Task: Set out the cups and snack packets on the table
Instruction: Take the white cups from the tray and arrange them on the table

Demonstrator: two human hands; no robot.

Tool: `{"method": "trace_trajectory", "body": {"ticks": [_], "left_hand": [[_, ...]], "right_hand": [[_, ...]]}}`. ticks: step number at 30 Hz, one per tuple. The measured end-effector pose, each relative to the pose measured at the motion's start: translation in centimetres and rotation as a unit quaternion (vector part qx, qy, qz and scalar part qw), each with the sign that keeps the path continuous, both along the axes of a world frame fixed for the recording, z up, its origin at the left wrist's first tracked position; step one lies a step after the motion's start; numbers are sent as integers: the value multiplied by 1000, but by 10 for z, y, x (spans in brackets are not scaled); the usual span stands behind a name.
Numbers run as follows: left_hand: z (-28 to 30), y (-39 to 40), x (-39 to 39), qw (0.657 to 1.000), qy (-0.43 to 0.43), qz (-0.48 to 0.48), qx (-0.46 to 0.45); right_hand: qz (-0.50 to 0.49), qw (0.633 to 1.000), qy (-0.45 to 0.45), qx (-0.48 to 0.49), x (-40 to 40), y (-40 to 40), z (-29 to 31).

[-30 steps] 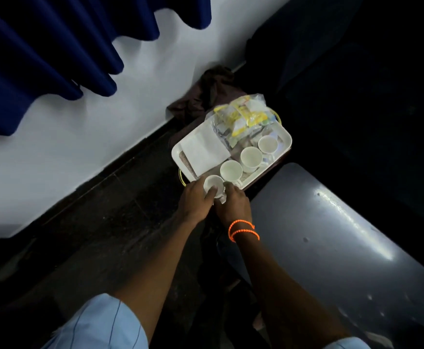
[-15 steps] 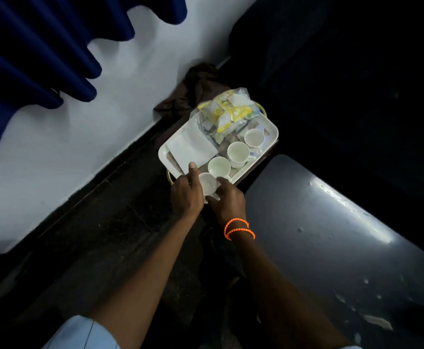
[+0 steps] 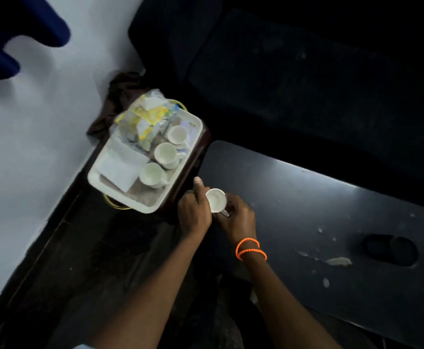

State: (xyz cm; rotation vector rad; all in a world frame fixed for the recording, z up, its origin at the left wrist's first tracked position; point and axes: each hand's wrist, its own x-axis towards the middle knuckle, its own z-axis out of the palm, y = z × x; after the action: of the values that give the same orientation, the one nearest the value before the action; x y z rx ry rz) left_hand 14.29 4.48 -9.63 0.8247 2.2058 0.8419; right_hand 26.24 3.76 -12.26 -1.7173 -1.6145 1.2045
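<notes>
- Our fingers (image 3: 227,210) cover the white cup's (image 3: 216,199) handle and lower body; we see only its rim and inside.
- The print on the snack packets (image 3: 146,119) is too blurred to read.
- The blue curtain (image 3: 9,34) runs off the left and top edges.
- The counter (image 3: 332,222) is cut off at the right edge.
- The brown cloth (image 3: 120,91) is partly hidden behind the tray (image 3: 145,209).

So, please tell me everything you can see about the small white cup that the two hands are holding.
The small white cup looks like glazed ceramic, round, with its open mouth facing up and nothing visible inside. It is off the white plastic tray, at the near corner of the dark grey table. The left hand wraps its left side, thumb raised; the right hand pinches its handle side. Whether its base touches the table is hidden.
</notes>
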Motion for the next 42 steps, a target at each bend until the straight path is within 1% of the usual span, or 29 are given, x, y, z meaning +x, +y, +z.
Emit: {"method": "trace_trajectory", "body": {"ticks": [8, 12, 15, 19, 22, 27, 30, 32, 34, 35, 36, 39, 42], "left_hand": [[-36, -4, 119, 990, -46, -120, -62], [-54, -14, 160, 972, -81, -180, -126], [-65, -21, 183, 961, -86, -219, -149], [-78, -28, 208, 950, -90, -256, -155], [-84, -30, 221, 947, -92, -262, -159], [-91, -29, 219, 942, -106, -268, -171], [-90, -29, 211, 937, -132, -278, -169], [-87, -30, 201, 937, -157, -265, -164], [-84, -33, 184, 943, -183, -223, -166], [-83, -34, 172, 947, -190, -198, -166], [-82, -36, 158, 953, -193, -170, -163], [-78, -37, 109, 974, -174, -72, -124], [-69, -33, 54, 991, -118, 14, -56]], "right_hand": [[-120, 991, -52, -37, 114, -34, -29], [-159, 982, -77, -68, 155, -54, -40], [-180, 975, -99, -82, 180, -68, -48], [-211, 966, -111, -103, 204, -81, -61], [-227, 961, -113, -112, 213, -85, -67], [-227, 958, -126, -125, 215, -85, -71], [-213, 951, -159, -155, 209, -80, -71], [-204, 935, -219, -192, 202, -74, -69], [-223, 907, -284, -218, 186, -69, -61], [-236, 898, -304, -214, 175, -66, -57], [-242, 897, -315, -194, 162, -63, -53], [-213, 926, -295, -97, 114, -50, -42], [-136, 967, -212, -36, 53, -30, -34]]}}
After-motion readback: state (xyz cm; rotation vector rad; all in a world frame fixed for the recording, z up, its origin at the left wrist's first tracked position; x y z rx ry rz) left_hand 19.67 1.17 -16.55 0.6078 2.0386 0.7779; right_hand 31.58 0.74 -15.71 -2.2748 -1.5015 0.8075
